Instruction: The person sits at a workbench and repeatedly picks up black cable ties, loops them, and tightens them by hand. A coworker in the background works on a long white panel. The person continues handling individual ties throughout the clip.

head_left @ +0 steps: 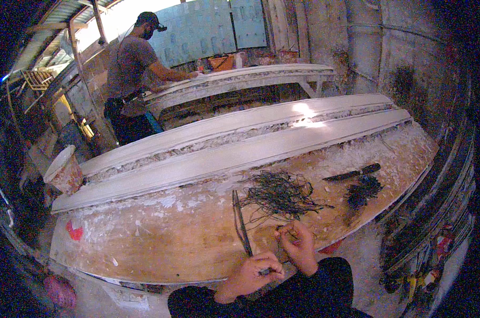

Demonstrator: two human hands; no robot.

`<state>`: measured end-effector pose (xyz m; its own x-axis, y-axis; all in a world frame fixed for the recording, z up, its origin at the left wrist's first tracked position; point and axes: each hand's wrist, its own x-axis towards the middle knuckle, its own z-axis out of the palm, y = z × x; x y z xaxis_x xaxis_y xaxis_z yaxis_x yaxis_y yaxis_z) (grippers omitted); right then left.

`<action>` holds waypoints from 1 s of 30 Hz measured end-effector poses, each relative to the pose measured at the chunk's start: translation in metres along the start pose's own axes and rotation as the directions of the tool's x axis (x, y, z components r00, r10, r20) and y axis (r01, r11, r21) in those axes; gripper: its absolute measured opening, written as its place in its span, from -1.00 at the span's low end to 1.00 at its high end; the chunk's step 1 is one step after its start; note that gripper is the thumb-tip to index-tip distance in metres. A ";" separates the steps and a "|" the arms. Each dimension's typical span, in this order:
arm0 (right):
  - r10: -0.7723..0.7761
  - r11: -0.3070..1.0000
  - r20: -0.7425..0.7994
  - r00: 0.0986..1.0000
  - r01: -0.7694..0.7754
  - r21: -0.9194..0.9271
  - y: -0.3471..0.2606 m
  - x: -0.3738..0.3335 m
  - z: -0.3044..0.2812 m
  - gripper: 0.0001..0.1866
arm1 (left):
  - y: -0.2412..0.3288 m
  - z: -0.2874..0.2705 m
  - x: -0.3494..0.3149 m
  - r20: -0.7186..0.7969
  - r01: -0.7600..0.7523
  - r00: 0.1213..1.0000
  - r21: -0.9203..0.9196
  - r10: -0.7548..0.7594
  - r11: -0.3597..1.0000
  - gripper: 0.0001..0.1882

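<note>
My left hand is closed around a slim dark stick-like tool, which points up and away with a thin strand beside it. Its exact kind does not show. To the right of it, my right hand has thumb and fingers pinched together near the table's front edge; a small dark bit shows at the fingertips, too small to name. Just beyond both hands lies a loose tangle of dark cord. Farther right are a dark-handled knife and a compact bundle of dark cord.
The wooden table is spattered white. Two long white mouldings run along its far side. A crusted bucket stands at the left end. Behind, a person leans over another bench bearing an orange container.
</note>
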<state>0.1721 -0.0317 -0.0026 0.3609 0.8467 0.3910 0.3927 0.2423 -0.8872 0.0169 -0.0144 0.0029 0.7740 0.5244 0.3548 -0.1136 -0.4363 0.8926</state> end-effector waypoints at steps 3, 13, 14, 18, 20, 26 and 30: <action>-0.113 0.993 -0.097 0.989 0.111 -0.031 -0.005 -0.002 0.004 -0.91 | 0.006 0.008 0.003 0.013 -0.018 1.000 -0.058 0.019 0.998 -0.89; 0.047 0.933 -0.033 0.998 -0.032 0.358 -0.009 -0.009 0.003 -0.85 | 0.008 0.022 0.005 0.162 -0.049 0.985 -0.071 0.060 0.996 -0.91; 0.059 0.939 -0.019 0.998 -0.050 0.340 -0.009 -0.009 0.000 -0.86 | 0.007 0.023 0.005 0.179 -0.069 0.981 -0.027 0.072 0.997 -0.91; -0.091 0.991 -0.094 0.991 0.100 0.092 -0.011 -0.007 -0.005 -0.89 | 0.003 0.028 0.005 0.140 -0.094 0.984 -0.094 0.107 0.991 -0.88; -0.138 0.977 -0.108 0.985 0.154 0.150 -0.011 -0.006 -0.004 -0.91 | 0.002 0.028 0.006 0.172 -0.106 0.978 -0.093 0.121 0.990 -0.86; -0.024 0.995 -0.104 0.994 0.034 0.098 -0.012 -0.009 -0.002 -0.91 | 0.004 0.014 0.000 0.262 0.155 0.962 -0.275 -0.082 0.949 -0.76; 0.044 0.988 -0.064 0.997 -0.034 0.149 -0.013 -0.008 -0.002 -0.91 | 0.001 -0.003 -0.002 0.249 0.034 0.968 -0.193 0.016 0.981 -0.75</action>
<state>0.1655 -0.0427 0.0062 0.4314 0.8244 0.3665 0.2498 0.2812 -0.9266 0.0131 -0.0139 0.0042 0.9028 0.3190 0.2883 -0.2054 -0.2691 0.9410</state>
